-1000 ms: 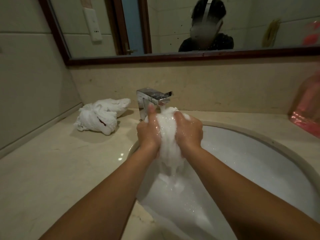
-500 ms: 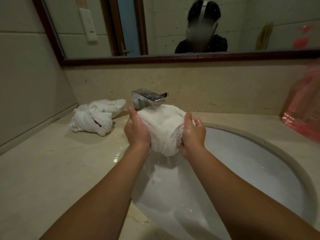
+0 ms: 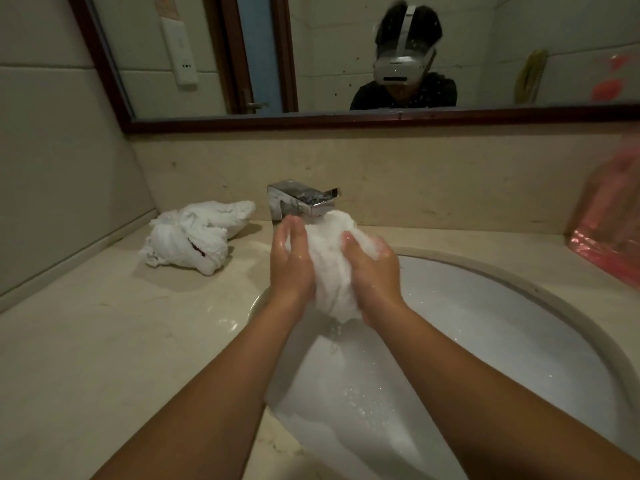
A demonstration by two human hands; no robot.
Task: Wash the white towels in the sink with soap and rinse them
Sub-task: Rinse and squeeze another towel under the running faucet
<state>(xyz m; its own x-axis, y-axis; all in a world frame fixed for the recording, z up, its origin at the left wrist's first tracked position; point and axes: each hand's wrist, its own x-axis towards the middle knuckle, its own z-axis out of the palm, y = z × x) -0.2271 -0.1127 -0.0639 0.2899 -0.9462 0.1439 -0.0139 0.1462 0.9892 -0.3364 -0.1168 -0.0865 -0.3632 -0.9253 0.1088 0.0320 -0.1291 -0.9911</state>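
A single wide-angle view is taken from a camera worn on the person's head, directed forward and down. The sink (image 3: 519, 341) and counter (image 3: 104, 341) are seen from close above, with both forearms entering from the lower edge. The faucet (image 3: 301, 199) lies near the centre. The upper part is occupied by the mirror (image 3: 346, 46), in which the headset (image 3: 401, 64) is reflected. No second view is provided.

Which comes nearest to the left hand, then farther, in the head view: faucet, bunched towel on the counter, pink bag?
From the left hand:
1. Faucet, just behind it, over the held towel.
2. Bunched towel on the counter, off to the left.
3. Pink bag, far right, past the right hand.
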